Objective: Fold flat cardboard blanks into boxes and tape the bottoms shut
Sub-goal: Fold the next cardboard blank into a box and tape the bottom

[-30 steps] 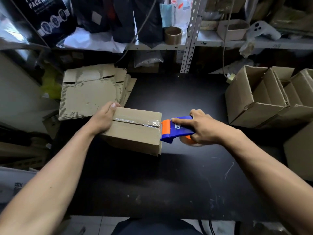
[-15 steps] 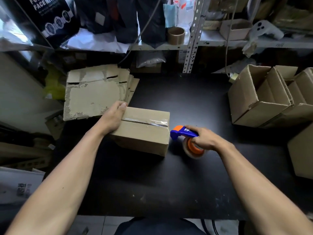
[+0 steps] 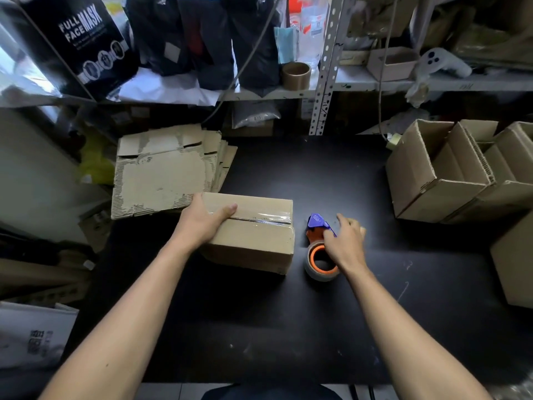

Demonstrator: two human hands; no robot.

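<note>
A folded cardboard box (image 3: 253, 243) lies on the black table (image 3: 288, 327) with a strip of clear tape (image 3: 265, 219) along its top seam. My left hand (image 3: 202, 223) grips the box's left end, thumb on top beside the seam and fingers round the far edge. Just right of the box the blue and orange tape dispenser (image 3: 317, 223) rests on the table, its roll (image 3: 320, 264) toward me. My right hand (image 3: 346, 243) lies over the dispenser's handle with fingers loosely spread. A stack of flat blanks (image 3: 164, 174) sits at the back left.
Open folded boxes (image 3: 427, 174) stand nested at the back right, and another box (image 3: 516, 261) is at the right edge. A metal shelf post (image 3: 326, 67) and crowded shelves rise behind the table. White cartons and scrap cardboard lie to the left.
My right hand drew the dispenser off the box's right end, lowered it onto the table and loosened its grip. My left thumb slid further across the box top.
</note>
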